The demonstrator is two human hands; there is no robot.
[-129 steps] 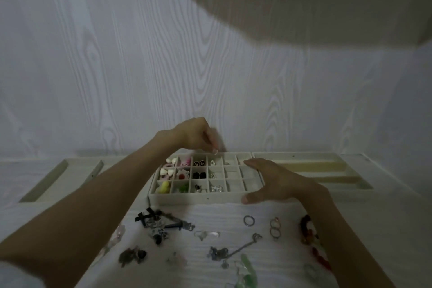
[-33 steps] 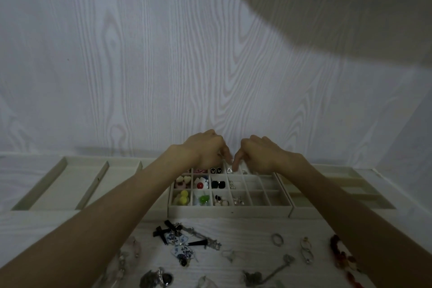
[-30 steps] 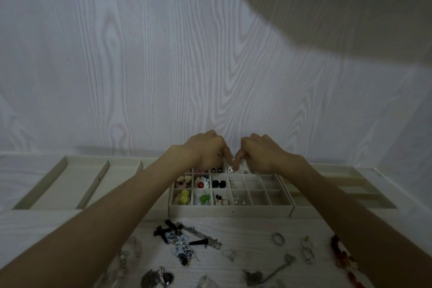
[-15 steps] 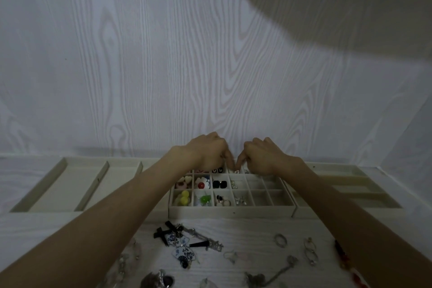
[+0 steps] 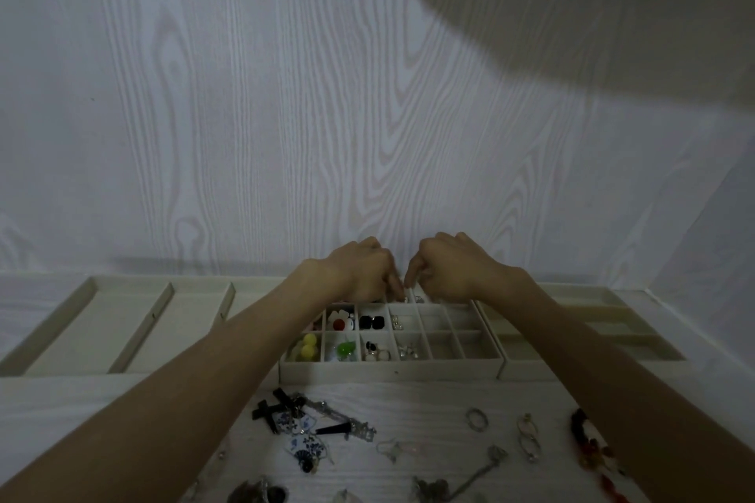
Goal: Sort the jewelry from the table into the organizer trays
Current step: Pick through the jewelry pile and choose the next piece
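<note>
Head view, the only one: both my hands meet over the far row of the gridded organizer tray [image 5: 392, 370], in the middle of the frame. My left hand [image 5: 361, 272] has its fingers curled, the tips drawn together as if pinching something tiny; my right hand [image 5: 443, 267] is curled the same way, its fingertips [image 5: 409, 283] nearly touching the left ones. A small glint sits between them, probably an earring or stud, but it is too small for me to name, and I cannot tell which hand truly has it.

The tray's left compartments already hold pieces: yellow beads [image 5: 309, 345], a green piece [image 5: 346, 350], black studs [image 5: 371, 323]. Its right compartments look bare. Long-slot trays flank it, one at the left [image 5: 122, 323] and one at the right [image 5: 592, 335].

Much jewelry waits on the tabletop [image 5: 429, 404] in the lower frame: black crosses [image 5: 274, 408], a ring [image 5: 476, 419], a red bead strand [image 5: 592, 447].

To do this step well, I judge I should lower the piece straight into its far cell, keep my wrists off the dividers, and release only once it rests on the cell floor.
</note>
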